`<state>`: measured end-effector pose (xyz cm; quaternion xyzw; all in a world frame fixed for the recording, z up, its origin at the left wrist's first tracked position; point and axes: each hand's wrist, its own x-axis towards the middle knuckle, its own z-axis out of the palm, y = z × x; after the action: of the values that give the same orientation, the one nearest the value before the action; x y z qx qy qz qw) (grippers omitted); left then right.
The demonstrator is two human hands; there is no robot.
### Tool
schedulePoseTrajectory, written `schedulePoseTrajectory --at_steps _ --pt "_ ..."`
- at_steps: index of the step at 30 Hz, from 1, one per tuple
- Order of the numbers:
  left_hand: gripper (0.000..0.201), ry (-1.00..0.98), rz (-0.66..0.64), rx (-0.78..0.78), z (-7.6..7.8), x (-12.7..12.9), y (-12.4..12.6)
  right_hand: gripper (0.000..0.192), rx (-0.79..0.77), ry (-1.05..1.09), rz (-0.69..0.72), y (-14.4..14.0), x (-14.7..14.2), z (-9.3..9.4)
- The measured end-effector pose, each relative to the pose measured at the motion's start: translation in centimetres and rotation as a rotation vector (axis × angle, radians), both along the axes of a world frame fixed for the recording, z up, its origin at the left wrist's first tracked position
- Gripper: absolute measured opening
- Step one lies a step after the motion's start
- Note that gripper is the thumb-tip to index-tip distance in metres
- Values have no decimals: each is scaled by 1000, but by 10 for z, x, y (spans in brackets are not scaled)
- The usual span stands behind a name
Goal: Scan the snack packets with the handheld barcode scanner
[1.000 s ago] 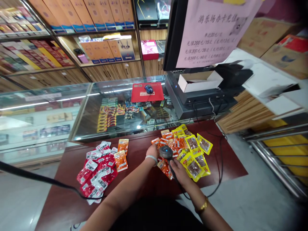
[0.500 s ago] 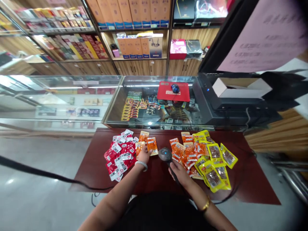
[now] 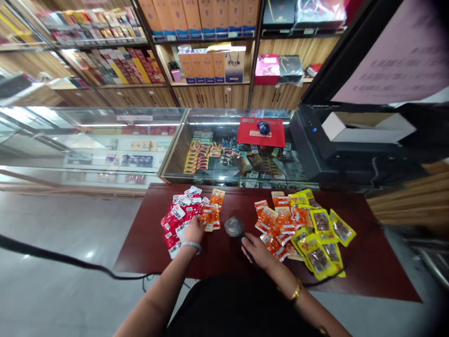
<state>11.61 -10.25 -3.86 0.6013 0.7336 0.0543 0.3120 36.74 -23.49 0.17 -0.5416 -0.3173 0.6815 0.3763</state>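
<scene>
Dark red tabletop (image 3: 224,262) before a glass shop counter: the left hand (image 3: 195,229) presses flat on an orange snack packet (image 3: 209,216), light, crinkly and slippery, best pinched at an edge, while the right hand (image 3: 257,250) grips a barcode scanner (image 3: 234,227).

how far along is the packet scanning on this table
Looks done: a red packet pile with a few orange packets sits at left. In hand: the left hand rests on those orange packets; the right hand grips the scanner. Left: the larger orange and yellow pile at right.
</scene>
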Motion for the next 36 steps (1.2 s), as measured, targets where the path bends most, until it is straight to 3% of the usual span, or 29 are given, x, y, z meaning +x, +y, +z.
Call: schedulePoseTrajectory --at_steps 4,7,9,14,17,20,25,28,31,36 --pt "28 285 -131 35 14 -3 1 55 -38 2 -91 -9 11 -1" --pt "32 311 -247 200 18 23 -1 54 -35 12 -154 -16 23 -1" --pt "30 222 -362 239 17 54 -4 53 -28 18 -208 -22 32 -1" --pt "22 -45 -601 146 6 155 -22 55 -51 12 -323 -37 54 0" --pt "29 -41 -692 145 1 203 -34 56 -69 -7 -373 -46 65 2" --pt "32 61 -734 127 -1 230 -42 58 -84 -23 -397 -51 72 4" --pt "25 168 -779 13 -4 234 -45 60 -71 -36 -390 -52 75 5" --pt "26 164 -710 -38 -4 222 -45 60 -77 -31 -368 -50 70 0" --pt "35 138 -644 18 -4 216 -44 57 -69 -42 -351 -48 63 -3" --pt "32 133 -648 -21 -5 234 -43 62 -100 -61 -332 -46 55 9"
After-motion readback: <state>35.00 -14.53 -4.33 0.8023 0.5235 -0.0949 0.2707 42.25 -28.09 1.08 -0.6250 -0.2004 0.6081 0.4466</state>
